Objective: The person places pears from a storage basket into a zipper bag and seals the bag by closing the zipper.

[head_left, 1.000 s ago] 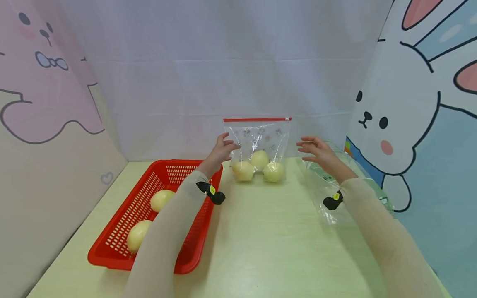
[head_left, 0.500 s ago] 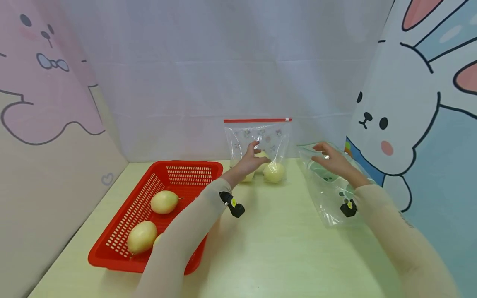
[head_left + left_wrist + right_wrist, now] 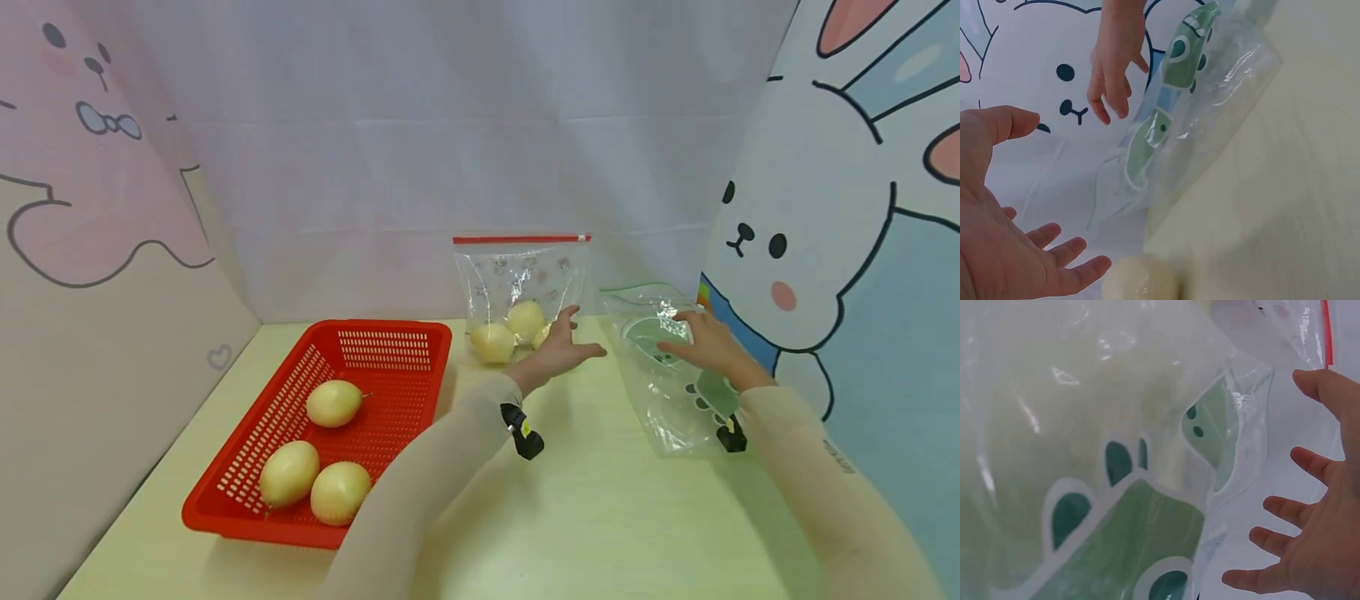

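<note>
Left hand (image 3: 557,352): grip released, fingers and thumb spread; in the head view it passes in front of the red-topped bag's lower right corner.
Right hand (image 3: 708,343): grip released, fingers spread and slightly bent, at the upper part of the green-print bag; whether a fingertip touches the plastic cannot be told for sure.
Green-print bag (image 3: 647,383): clear plastic with green cartoon shapes; at the right of the table, near the rabbit hanging.
Red-topped bag (image 3: 517,275): clear, with small printed figures and a red strip along its top edge; upright near the back cloth, between the basket and the green-print bag.
Bagged fruit (image 3: 492,342): three, pale yellow, grouped at the bottom of the red-topped bag; one partly behind the left hand.
Basket (image 3: 197,510): red plastic, slotted walls; left side of the table.
Basket fruit (image 3: 334,403): three in view, pale yellow; one farther back, two side by side toward the front.
Table (image 3: 600,517): pale yellow-green top.
Rabbit hanging (image 3: 855,225): white rabbit on blue, right side.
Back cloth (image 3: 450,150): plain, whitish, creased.
</note>
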Demonstrator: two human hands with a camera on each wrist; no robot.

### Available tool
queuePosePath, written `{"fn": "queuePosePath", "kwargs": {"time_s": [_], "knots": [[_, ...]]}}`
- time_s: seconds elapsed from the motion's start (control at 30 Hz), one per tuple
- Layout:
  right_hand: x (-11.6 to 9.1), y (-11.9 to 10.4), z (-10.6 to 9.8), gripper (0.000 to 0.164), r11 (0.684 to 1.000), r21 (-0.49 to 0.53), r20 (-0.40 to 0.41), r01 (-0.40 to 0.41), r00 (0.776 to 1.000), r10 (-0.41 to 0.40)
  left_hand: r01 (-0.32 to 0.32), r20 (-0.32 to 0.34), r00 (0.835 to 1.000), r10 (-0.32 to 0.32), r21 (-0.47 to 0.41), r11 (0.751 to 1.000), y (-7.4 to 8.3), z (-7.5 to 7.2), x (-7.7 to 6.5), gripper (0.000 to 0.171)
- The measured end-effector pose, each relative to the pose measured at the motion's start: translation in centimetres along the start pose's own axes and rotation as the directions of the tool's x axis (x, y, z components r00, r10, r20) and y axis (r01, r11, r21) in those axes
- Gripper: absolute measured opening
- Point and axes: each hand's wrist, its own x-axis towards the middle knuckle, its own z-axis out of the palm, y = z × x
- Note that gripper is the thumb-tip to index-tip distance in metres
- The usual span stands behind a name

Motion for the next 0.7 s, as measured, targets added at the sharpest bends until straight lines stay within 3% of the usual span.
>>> {"fn": "queuePosePath", "kwargs": {"time_s": [0.13,0.27,0.43,0.53,0.7], "knots": [[-0.4,1.2,0.9,0.086,0.994,-0.006,0.08,-0.114,0.99,0.114,0.03,0.007,1.0,-0.03,-0.003,1.0,-1.0,2.4,0.0,0.091],[-1.1,2.0,1.9,0.096,0.976,-0.007,0.148,-0.216,0.965,0.215,0.072,0.006,0.997,-0.072,0.006,0.997,-2.1,4.6,-0.1,0.091],[-1.9,2.4,3.1,0.106,0.962,-0.019,0.187,-0.271,0.945,0.27,0.107,-0.011,0.994,-0.107,0.143,0.984,-3.5,6.7,-0.5,0.09],[-2.1,2.7,4.0,0.108,0.956,-0.036,0.201,-0.29,0.935,0.291,0.104,-0.019,0.994,-0.103,0.295,0.95,-4.2,7.5,-0.7,0.089],[-2.2,3.5,5.3,0.094,0.954,-0.066,0.196,-0.291,0.934,0.298,0.064,0.011,0.997,-0.081,0.508,0.859,-5.5,8.2,-1.1,0.091]]}}
